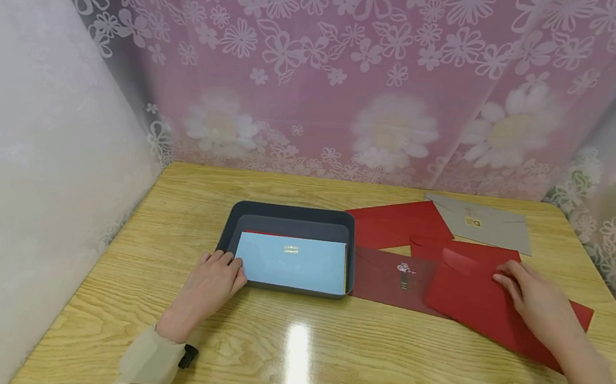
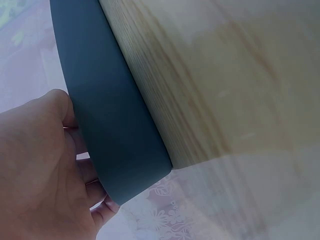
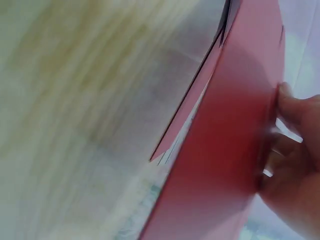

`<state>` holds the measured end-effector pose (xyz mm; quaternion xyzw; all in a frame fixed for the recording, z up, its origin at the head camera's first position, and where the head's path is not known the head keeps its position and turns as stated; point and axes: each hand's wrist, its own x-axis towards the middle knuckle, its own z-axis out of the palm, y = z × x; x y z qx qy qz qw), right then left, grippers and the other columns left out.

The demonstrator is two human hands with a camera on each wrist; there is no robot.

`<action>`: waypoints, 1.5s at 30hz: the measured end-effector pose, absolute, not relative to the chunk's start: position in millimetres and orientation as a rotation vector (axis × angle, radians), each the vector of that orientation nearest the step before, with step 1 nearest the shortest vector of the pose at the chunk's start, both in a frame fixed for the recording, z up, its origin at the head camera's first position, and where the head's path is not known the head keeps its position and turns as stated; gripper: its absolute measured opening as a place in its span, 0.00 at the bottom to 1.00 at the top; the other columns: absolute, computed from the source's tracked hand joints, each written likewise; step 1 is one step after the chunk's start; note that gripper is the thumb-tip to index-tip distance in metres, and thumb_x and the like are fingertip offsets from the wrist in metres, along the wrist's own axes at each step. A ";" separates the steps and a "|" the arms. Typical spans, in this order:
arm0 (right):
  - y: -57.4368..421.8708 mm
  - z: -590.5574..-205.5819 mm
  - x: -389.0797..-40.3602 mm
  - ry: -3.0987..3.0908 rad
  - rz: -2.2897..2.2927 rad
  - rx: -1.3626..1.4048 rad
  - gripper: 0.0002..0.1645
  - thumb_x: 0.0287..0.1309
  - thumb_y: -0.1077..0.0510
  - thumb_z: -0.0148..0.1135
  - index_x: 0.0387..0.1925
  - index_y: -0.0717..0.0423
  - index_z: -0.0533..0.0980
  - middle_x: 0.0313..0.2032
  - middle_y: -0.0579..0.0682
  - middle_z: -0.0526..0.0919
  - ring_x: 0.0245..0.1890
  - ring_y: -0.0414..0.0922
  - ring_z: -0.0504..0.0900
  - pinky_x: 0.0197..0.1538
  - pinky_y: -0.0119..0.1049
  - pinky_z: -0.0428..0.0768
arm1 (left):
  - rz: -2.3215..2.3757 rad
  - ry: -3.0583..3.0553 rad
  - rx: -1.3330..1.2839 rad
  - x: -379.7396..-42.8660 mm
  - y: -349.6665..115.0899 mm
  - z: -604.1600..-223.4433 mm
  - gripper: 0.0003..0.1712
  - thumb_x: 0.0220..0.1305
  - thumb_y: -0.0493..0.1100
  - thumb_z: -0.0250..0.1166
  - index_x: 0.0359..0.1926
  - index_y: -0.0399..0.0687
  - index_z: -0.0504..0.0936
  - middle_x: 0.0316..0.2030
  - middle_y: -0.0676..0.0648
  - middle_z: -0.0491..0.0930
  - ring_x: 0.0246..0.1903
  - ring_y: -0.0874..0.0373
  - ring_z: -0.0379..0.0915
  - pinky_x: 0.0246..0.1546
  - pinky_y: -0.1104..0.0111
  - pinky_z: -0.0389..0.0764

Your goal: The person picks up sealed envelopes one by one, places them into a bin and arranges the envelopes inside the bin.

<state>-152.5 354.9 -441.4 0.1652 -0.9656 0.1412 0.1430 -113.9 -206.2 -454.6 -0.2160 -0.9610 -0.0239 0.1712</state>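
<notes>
My left hand (image 1: 212, 283) grips the dark grey tray (image 1: 294, 211) at its front left corner; the left wrist view shows its fingers bent over the rim of the tray wall (image 2: 105, 100). In the tray lies a light blue envelope (image 1: 289, 268) with small gold print, and red and yellow edges peek out from under it. My right hand (image 1: 543, 314) pinches a red envelope (image 1: 469, 301) by its far edge. In the right wrist view this envelope (image 3: 220, 135) is tilted up, apart from another red envelope (image 3: 185, 110) below.
A dark red envelope (image 1: 379, 276) with a printed flower lies against the tray's right side. Behind it are another red envelope (image 1: 397, 224) and a grey envelope (image 1: 490, 226) with a gold seal. Floral curtains (image 1: 321, 90) enclose the wooden table (image 1: 240, 352) at the back and sides.
</notes>
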 end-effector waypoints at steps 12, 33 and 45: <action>317.3 -418.8 -163.4 -2.305 0.216 0.596 0.34 0.73 0.34 0.47 0.34 0.61 0.77 0.27 0.58 0.80 0.27 0.57 0.78 0.35 0.52 0.65 | -0.075 -2.725 -0.615 -113.9 -206.5 -454.8 0.21 0.71 0.39 0.57 0.21 0.49 0.61 0.20 0.51 0.57 0.24 0.55 0.51 0.33 0.65 0.56; 195.1 -374.3 -193.0 -2.215 0.476 0.728 0.14 0.61 0.53 0.70 0.39 0.60 0.79 0.35 0.56 0.83 0.39 0.58 0.81 0.42 0.52 0.71 | -0.063 -2.655 -0.629 -114.5 -206.6 -454.4 0.22 0.69 0.38 0.57 0.20 0.51 0.58 0.21 0.54 0.50 0.24 0.58 0.45 0.32 0.66 0.52; 115.2 -370.5 -199.8 -2.252 0.604 0.940 0.16 0.64 0.73 0.59 0.53 0.64 0.75 0.46 0.59 0.80 0.46 0.55 0.79 0.54 0.51 0.77 | -0.074 -2.638 -0.626 -114.0 -206.0 -453.6 0.22 0.67 0.38 0.60 0.19 0.50 0.59 0.20 0.53 0.53 0.23 0.56 0.52 0.32 0.66 0.55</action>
